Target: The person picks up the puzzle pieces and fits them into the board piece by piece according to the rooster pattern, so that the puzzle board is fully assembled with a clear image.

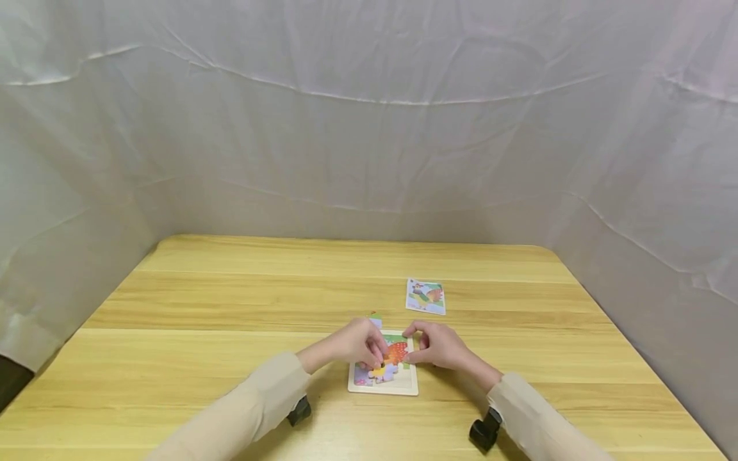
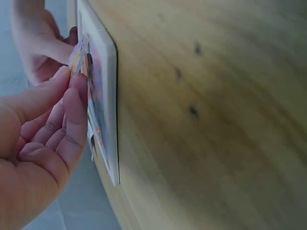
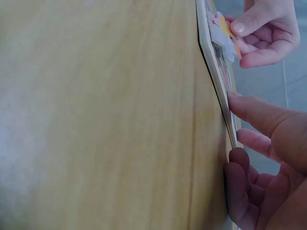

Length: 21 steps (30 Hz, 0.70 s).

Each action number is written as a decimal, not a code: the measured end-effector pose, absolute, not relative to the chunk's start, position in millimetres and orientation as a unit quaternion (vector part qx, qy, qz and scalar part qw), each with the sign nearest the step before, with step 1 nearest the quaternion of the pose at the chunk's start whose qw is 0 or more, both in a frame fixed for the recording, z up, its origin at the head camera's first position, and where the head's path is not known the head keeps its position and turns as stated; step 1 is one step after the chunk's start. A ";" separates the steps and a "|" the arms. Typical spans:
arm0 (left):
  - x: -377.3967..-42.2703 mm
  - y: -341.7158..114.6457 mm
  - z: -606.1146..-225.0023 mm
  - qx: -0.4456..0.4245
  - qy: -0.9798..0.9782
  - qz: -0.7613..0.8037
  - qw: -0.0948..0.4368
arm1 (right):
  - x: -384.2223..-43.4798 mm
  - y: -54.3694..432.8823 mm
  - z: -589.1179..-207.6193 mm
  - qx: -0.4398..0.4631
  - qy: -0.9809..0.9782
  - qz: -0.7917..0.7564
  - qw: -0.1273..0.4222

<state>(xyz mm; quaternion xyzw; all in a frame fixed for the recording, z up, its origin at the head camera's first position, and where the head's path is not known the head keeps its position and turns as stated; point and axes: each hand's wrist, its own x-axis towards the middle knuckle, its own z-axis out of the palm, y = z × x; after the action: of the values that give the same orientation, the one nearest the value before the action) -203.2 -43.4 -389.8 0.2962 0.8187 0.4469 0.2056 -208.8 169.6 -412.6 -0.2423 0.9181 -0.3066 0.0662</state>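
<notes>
A small jigsaw puzzle tray [image 1: 383, 392] with a pale rim lies flat on the table, a red, green and lilac picture partly filling it. Over its lower left part, my left hand [image 1: 359, 342] pinches a yellow and lilac puzzle piece [image 3: 221, 36] between thumb and fingertips. The piece stands tilted above the tray surface in both wrist views. My right hand [image 1: 441, 346] grips the tray's right side, thumb on the rim and other fingers curled along the edge. Bare pale tray floor shows at the lower right. The left hand hides some of the picture.
Behind the tray lies a square picture card [image 1: 425, 296] with a bird on it. A loose green and lilac piece [image 1: 376, 321] lies just past the tray's far edge. Pale cloth [image 1: 369, 147] hangs behind and beside the wooden table [image 1: 230, 288].
</notes>
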 end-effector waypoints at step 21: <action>-206.7 -41.2 -397.7 0.394 0.829 0.365 0.159 | -207.6 170.2 -411.9 -0.242 0.916 -0.312 0.067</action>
<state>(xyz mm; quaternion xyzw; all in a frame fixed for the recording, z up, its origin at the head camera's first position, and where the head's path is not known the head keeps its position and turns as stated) -206.7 -41.2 -397.7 0.3936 0.8285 0.3654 0.1586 -207.6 170.2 -411.9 -0.2420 0.9163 -0.3120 0.0673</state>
